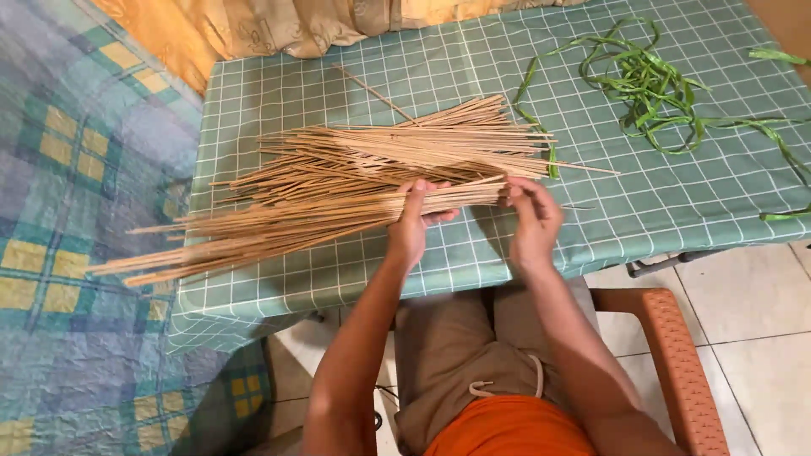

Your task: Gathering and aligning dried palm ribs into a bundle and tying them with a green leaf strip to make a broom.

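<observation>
Right now a bundle of thin sticks (321, 221) is gripped by both hands above the near edge of the table (642, 211). The left hand (414, 221) is wrapped around the bundle, thumb on top and fingers curled underneath, so the sticks are clasped firmly. The right hand (530, 221) is closed at the bundle's right-hand end, fingertips pinched in against the cut ends; exactly how many sticks are caught there cannot be told. The bundle is held nearly level, tilted slightly down to the left, where its long tips fan out past the table's left edge and over a checked blue and yellow blanket (76, 253).

Just behind the held bundle, a loose pile of sticks (397, 152) is spread across the green checked tablecloth (279, 101), lying roughly side by side, with a few strays angled away. The two lots of sticks are seen to overlap near the hands, and whether they touch cannot be made out. Further to the right, well apart from the hands, a tangle of green ribbon strips (650, 84) is laid on the cloth. An orange woven chair arm (676, 355) is seen beside the right forearm, and tan shorts with an orange top are visible below.
</observation>
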